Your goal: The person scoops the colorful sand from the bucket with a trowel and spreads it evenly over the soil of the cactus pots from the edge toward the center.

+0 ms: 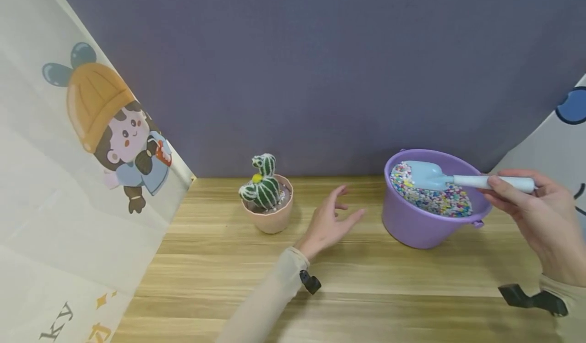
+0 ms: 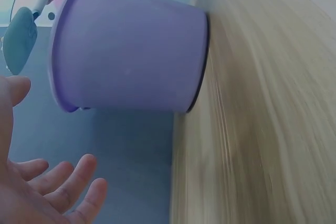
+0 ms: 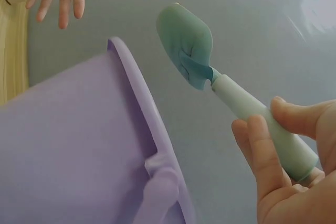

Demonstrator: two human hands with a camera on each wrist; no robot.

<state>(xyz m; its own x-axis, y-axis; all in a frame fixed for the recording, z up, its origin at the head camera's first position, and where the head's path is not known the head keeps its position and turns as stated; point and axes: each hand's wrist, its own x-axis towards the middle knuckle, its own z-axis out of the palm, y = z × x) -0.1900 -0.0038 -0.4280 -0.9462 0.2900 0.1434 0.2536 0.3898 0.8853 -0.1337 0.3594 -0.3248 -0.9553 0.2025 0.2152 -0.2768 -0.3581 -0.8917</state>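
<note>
My right hand (image 1: 547,216) grips the pale handle of a light blue toy shovel (image 1: 428,176), whose blade overlaps the bucket's mouth in the head view. Seen from the right wrist, the blade is held above the rim, thumb on one side of the handle and fingers on the other. Small multicoloured pebbles (image 1: 441,203) lie inside the purple bucket (image 1: 414,227). Between bucket and cactus, my left hand (image 1: 325,227) reaches over the table with spread, relaxed fingers and holds nothing. A few pale bits show along the blade's edge in the left wrist view (image 2: 20,40).
A potted cactus (image 1: 265,193) with a yellow flower stands left of my left hand, in a peach pot (image 1: 273,222). Behind the wooden table (image 1: 206,261) rises a dark grey-blue partition (image 1: 297,78). A white panel (image 1: 36,180) with a cartoon figure borders the left side.
</note>
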